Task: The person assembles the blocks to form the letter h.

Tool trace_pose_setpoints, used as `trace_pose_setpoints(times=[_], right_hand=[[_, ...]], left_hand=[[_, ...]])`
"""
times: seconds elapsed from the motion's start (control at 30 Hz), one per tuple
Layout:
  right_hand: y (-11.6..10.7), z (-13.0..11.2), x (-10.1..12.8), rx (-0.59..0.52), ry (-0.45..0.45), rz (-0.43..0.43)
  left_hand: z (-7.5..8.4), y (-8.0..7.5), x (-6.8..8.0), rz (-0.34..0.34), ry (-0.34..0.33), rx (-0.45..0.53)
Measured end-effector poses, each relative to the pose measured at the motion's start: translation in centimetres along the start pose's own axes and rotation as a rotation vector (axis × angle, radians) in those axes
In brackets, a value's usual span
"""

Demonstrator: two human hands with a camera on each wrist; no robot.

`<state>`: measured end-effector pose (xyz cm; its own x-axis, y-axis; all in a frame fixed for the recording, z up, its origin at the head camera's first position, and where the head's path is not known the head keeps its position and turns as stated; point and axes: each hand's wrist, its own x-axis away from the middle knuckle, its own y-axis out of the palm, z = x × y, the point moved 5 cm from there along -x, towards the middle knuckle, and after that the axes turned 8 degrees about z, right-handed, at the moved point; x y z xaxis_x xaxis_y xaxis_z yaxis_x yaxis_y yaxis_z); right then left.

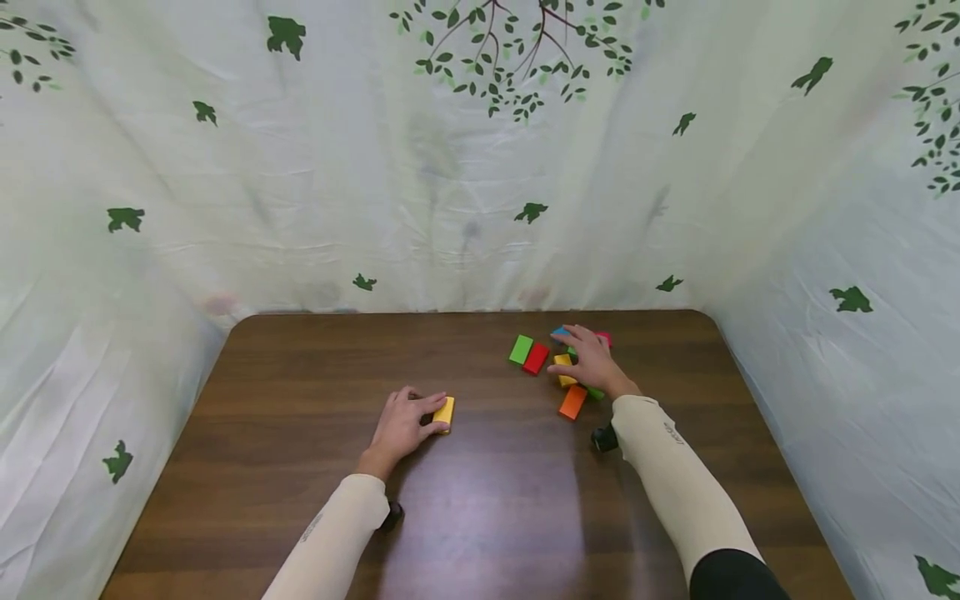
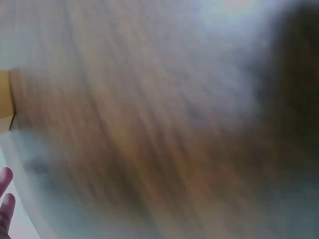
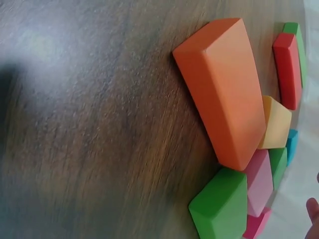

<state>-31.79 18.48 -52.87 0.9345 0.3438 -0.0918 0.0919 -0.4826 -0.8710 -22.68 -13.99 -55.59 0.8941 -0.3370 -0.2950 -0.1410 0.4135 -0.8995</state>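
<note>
Left hand point(image 1: 401, 425) low on the brown surface point(image 1: 480, 517), fingers curled around a yellow block point(image 1: 445, 412), pinching its near end. Right hand point(image 1: 592, 360) out over the pile of coloured blocks point(image 1: 564, 360) near the far right edge, fingers spread and resting on top; whether gripping any one piece, cannot tell. Orange block point(image 1: 572, 401) lying flat just in front of that hand, green block point(image 1: 521, 349) and red block point(image 1: 536, 358) side by side, touching, to its left.

The dark brown wooden table point(image 1: 300, 467) shows fine grain with a soft sheen. The orange rectangular block point(image 3: 224, 89) looks smooth, matt-painted. The white leaf-printed cloth backdrop point(image 1: 337, 167) hangs creased.
</note>
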Motion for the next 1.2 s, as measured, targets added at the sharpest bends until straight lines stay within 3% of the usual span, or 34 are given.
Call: trace_pose_setpoints(times=[0.67,1.0,1.2], right_hand=[[1.4,-0.8,-0.2,-0.019,0.021,0.007],[1.9,-1.3,-0.4,-0.044,0.013,0.004],[2.1,-1.3,-0.5,-0.035,0.007,0.0]], left_hand=[[-1.0,-1.6,5.1,0.128,-0.1,0.069],[-1.5,-1.6,6.4,0.116,-0.16,0.147],[-1.7,-1.6,6.8,0.104,-0.184,0.113]])
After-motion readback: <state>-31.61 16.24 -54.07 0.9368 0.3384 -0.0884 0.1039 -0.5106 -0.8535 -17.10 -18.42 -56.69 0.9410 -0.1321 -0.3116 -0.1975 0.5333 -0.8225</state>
